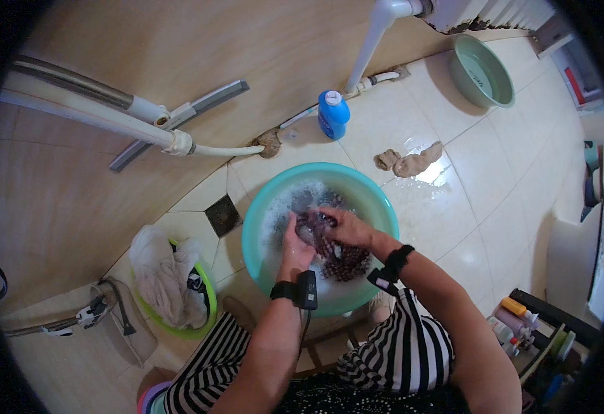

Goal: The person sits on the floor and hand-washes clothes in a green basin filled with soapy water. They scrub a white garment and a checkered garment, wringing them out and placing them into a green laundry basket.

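Observation:
A turquoise plastic basin (254, 207) stands on the tiled floor before me, holding sudsy water. In it lies a dark, brownish-red patterned cloth (347, 261), wet and partly under the suds. My left hand (298, 248) grips a bunched part of this cloth, thumb pointing up. My right hand (351, 227) holds the same cloth from the right, its fingers close to the left hand. Black straps with small devices circle both wrists.
A blue detergent bottle (334, 115) stands by the wall. Wet brown socks (417, 161) lie on the tiles. A lime-green basin (210, 310) with pale laundry (160, 274) sits left, near a floor drain (223, 215). A green basin (501, 77) rests far right; bottles (509, 323) stand lower right.

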Action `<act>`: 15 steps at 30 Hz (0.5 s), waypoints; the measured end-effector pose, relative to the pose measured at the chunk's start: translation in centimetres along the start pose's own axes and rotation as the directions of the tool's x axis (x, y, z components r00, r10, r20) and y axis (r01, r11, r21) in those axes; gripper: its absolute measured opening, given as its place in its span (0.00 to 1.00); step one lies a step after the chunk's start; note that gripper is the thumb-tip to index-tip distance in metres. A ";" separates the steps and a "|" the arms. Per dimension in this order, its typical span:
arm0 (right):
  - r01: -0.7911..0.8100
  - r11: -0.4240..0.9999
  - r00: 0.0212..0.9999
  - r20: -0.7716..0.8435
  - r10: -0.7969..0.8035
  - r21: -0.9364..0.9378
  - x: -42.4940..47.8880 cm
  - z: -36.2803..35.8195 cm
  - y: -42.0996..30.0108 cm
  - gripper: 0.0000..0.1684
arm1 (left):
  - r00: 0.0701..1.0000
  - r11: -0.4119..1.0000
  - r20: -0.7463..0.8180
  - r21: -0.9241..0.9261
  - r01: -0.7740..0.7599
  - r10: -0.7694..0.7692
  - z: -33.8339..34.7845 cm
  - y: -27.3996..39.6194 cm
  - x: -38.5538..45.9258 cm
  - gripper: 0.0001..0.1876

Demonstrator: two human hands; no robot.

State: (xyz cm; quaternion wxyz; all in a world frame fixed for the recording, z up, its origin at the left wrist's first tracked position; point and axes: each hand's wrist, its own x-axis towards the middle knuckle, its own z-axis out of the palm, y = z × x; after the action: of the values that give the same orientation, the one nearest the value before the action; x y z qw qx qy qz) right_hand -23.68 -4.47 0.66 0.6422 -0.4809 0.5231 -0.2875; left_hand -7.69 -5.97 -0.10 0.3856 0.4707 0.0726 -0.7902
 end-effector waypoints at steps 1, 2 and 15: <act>0.157 0.987 0.985 0.069 -0.160 0.040 -0.3 1.0 -1.1 0.29 | 1.000 1.000 -0.017 0.025 0.011 -0.011 0.1 0.6 -0.6 0.23; 0.206 0.978 0.974 0.091 -0.207 0.023 -1.4 1.4 -3.1 0.27 | 0.999 0.998 -0.032 0.050 0.035 -0.033 0.5 1.0 -1.3 0.23; 0.022 0.919 0.989 -0.125 -0.078 -0.393 -3.1 4.6 -6.0 0.26 | 0.969 0.948 -0.025 0.215 -0.236 0.247 2.6 0.0 -4.0 0.23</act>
State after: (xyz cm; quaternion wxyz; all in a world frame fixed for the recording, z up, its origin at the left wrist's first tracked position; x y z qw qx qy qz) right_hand -19.40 -2.53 7.40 0.4882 -0.5913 0.6006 -0.2265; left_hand -8.42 -5.02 4.54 0.4254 0.5344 -0.0596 -0.7280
